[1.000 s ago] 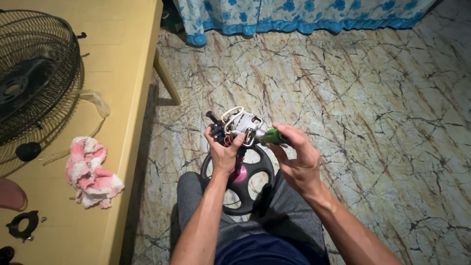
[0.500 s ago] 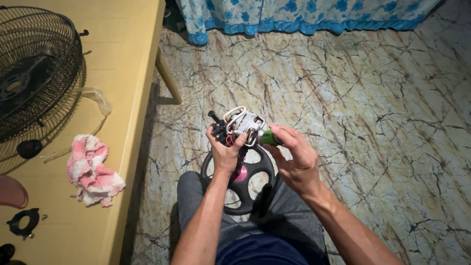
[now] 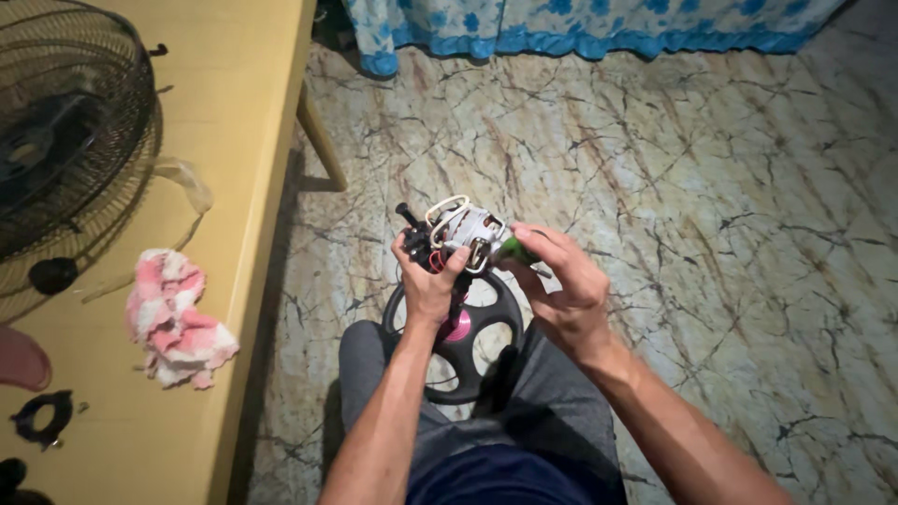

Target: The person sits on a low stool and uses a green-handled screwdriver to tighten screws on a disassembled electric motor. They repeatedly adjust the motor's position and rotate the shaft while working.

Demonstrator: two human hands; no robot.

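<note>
While two hands (image 3: 496,281) hold one motor (image 3: 465,230).

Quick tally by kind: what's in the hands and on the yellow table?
Fan motor, held in left hand: 1
Green-handled tool, in right hand: 1
Black round fan part on the lap: 1
Wire fan guard: 1
Pink-and-white cloth: 1
Small black ring part: 1
Total: 6
</note>
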